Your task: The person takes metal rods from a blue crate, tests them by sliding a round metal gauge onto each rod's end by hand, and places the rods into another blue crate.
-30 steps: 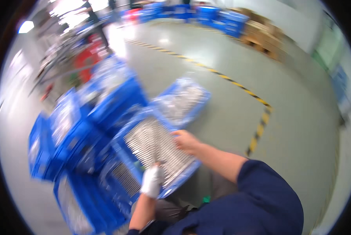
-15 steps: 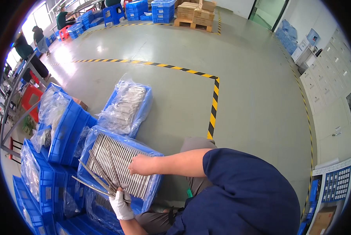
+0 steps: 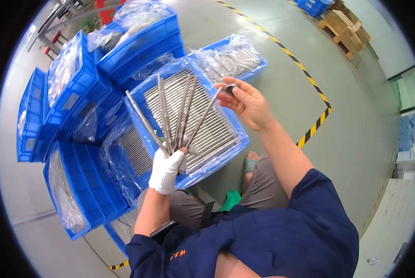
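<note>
My left hand [image 3: 165, 170], in a white glove, is closed round the lower ends of several slim metal rods [image 3: 165, 111], which fan out upward. My bare right hand [image 3: 253, 109] pinches a small dark, round piece [image 3: 231, 89] between thumb and fingers; its exact kind is unclear. The tip of the rightmost held rod is beside those fingers, and I cannot tell whether they touch. Beneath both hands is a blue crate [image 3: 239, 126] lined with clear plastic, where many similar rods [image 3: 212, 139] lie side by side in a row.
Behind it, another crate [image 3: 259, 69] holds metal parts under plastic film. Stacked blue crates [image 3: 145, 44] crowd the left, with more crates [image 3: 89, 180] nearer me. Yellow-black floor tape [image 3: 313, 85] runs on the right; boxes on a pallet [image 3: 344, 30] stand far right.
My view has turned left and down. My right hand has lifted from the rods in the crate and now holds the dark round piece near a rod tip. The left hand keeps its rods.
</note>
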`<state>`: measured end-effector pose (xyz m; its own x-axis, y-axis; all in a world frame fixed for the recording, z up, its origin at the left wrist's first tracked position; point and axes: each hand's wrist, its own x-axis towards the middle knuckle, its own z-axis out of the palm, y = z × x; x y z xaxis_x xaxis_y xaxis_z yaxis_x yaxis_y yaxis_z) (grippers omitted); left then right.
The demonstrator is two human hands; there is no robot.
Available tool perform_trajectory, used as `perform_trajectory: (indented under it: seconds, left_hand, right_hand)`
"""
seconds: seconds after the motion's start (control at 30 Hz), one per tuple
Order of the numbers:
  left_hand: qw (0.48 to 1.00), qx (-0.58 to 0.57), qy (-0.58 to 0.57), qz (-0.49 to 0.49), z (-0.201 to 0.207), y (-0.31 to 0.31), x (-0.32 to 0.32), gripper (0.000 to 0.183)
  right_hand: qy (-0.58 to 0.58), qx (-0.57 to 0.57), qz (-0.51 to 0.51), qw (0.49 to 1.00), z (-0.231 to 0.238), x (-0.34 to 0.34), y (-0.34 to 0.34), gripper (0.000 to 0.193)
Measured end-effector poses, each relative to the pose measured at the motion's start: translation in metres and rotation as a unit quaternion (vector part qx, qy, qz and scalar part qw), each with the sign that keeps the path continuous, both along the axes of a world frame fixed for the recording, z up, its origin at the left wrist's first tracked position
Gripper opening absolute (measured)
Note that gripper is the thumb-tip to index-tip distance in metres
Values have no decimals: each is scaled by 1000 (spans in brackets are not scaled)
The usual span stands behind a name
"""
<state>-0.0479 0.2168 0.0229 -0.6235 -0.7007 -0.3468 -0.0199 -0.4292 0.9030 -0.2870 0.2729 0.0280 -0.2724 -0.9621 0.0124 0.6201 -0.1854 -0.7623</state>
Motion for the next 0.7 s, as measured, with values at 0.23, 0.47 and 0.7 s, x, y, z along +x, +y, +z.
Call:
perform_trajectory:
  seconds: [0.23, 0.47, 0.7]
  left_hand:
    - [1000, 21, -12, -1, 6, 3, 4, 21]
    - [1000, 13, -6, -18, 1, 4, 0, 27]
    - [999, 42, -12, -29, 3, 4, 1, 24]
  right_hand:
    - [55, -4, 7, 998, 4, 12, -8, 32]
    - [279, -1, -99, 955, 3, 21, -2, 29]
    - [365, 11, -129, 922, -9, 43, -1, 30]
